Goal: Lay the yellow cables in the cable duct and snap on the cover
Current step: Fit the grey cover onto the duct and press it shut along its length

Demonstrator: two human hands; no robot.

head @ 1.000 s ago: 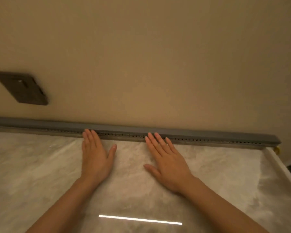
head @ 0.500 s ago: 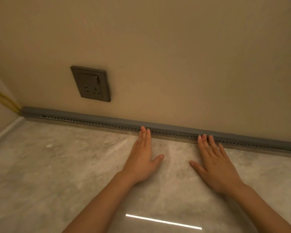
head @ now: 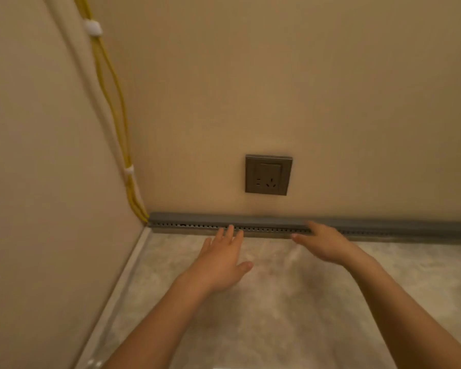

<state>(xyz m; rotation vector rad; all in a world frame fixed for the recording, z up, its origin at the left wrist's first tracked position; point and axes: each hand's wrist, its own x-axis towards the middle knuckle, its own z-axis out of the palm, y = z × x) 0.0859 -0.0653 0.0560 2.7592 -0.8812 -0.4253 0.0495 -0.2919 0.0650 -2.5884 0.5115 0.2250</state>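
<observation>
Reaches forward with both bare hands to the grey cable duct (head: 186, 225) at the foot of the wall (head: 330, 102). Sets the left hand (head: 218, 265) palm down, fingers straight and close together, thumb out to the side, tips touching the duct's slotted front; grips nothing. Stretches the right hand (head: 328, 242) just beside it, fingers likewise straight and lying across the duct face up to the cover (head: 264, 219) (blurred here, so cannot tell how firmly, or whether the thumb touches); clasps nothing either. Finds the cover just beyond both sets of fingertips, seated along the top of the duct and running on past each hand to either side. Finds the yellow cables (head: 112, 102) well up and to the outer side of the left hand, dropping down the room corner, pinned by two white clips (head: 93, 27), and meeting the duct's end beyond the left little finger. Cannot tell, past that end, where the cables run inside. Shows a dark wall socket (head: 268, 174) above the gap between the two hands, and a pale marbled surface (head: 277, 315) under both palms and forearms.
</observation>
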